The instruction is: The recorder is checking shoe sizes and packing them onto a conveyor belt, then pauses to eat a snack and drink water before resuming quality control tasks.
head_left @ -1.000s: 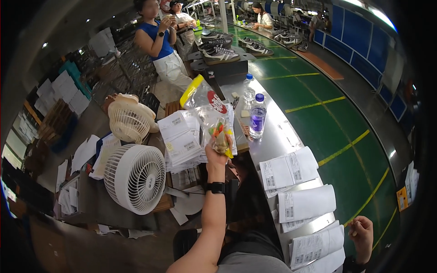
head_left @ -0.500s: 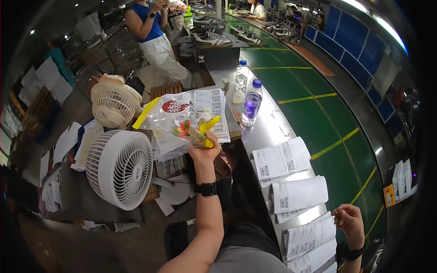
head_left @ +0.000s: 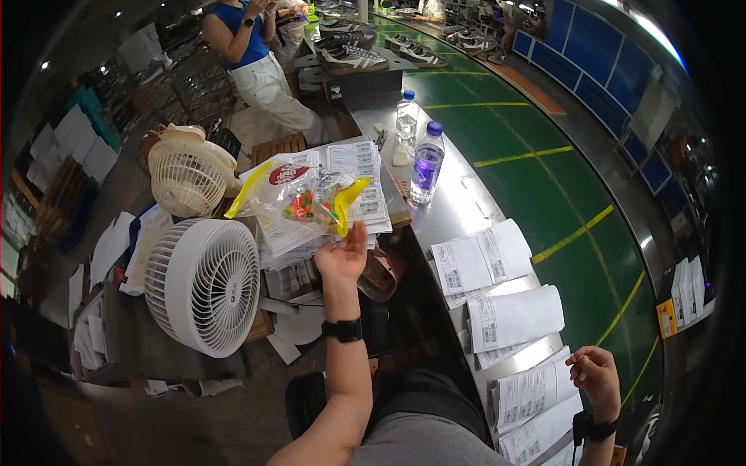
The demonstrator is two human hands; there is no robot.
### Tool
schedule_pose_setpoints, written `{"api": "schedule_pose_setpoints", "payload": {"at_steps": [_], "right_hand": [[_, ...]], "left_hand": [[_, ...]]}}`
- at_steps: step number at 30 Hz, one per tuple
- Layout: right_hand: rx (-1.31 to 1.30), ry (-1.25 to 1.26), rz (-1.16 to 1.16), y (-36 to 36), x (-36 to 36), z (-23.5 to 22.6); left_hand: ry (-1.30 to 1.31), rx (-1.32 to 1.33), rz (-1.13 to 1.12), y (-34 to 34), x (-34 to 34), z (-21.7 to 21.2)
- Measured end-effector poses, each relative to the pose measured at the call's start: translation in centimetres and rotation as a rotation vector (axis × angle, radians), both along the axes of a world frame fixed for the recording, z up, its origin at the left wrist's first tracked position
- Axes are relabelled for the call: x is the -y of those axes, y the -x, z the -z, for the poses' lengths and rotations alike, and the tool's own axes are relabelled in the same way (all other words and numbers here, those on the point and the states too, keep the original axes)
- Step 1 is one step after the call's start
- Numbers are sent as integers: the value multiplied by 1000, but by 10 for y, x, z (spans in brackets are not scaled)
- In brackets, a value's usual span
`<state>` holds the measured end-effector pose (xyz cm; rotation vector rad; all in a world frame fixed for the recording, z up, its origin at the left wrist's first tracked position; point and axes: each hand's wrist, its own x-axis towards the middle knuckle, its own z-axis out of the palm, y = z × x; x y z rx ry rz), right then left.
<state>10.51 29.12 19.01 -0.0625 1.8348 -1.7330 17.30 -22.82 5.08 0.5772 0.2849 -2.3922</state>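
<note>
Both hands are in view. At the centre of the frame the left hand (head_left: 342,258) is raised on an outstretched forearm with a black watch at the wrist; its palm faces up and its fingers are spread loose, gripping nothing, just below and beside the clear snack bag (head_left: 299,203). That bag, with yellow edges, a red label and coloured pieces inside, lies on the stack of printed sheets (head_left: 353,182) just above the hand; whether the fingertips touch it cannot be told.

From the left of the frame: a large white round fan (head_left: 203,284) stands at centre left, near the left forearm. A smaller cream fan (head_left: 189,172) sits above it, toward the upper left. Right of the paper stack, on the grey metal counter (head_left: 454,210), stands a bottle with a blue cap and purple label (head_left: 427,163), with a clear water bottle (head_left: 406,118) behind it. Further right and lower, several curled printed papers (head_left: 513,314) lie along the counter.

At the lower right the right hand (head_left: 597,377) hovers at the counter's edge, fingers curled loosely inward; whether it pinches anything cannot be told.

At the top of the frame, a person in a blue top (head_left: 245,31) stands well apart.
</note>
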Motion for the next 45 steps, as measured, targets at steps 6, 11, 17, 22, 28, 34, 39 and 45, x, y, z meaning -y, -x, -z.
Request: {"api": "schedule_pose_setpoints", "payload": {"at_steps": [6, 11, 17, 22, 28, 34, 39, 45], "right_hand": [[37, -10, -21, 4, 2, 12], [58, 27, -28, 6, 10, 19], [-45, -210, 38, -10, -23, 36], [-133, -570, 279, -51, -123, 71], [-91, -640, 448, -107, -212, 112], [-61, -825, 578, -168, -258, 162], [-351, -1338, 617, -209, -287, 195], [-349, -1470, 669, -210, -243, 184]], "left_hand": [[1342, 1464, -395, -41, -19, -72], [1180, 2171, -6, -30, 95, -51], [1373, 1144, -570, -24, 114, -45], [1102, 467, -538, -10, 109, -72], [1023, 200, -413, 3, 131, -66], [1040, 252, -155, -12, 85, -82], [911, 187, 108, -43, 23, -126], [1552, 382, -120, -52, -41, -135]]}}
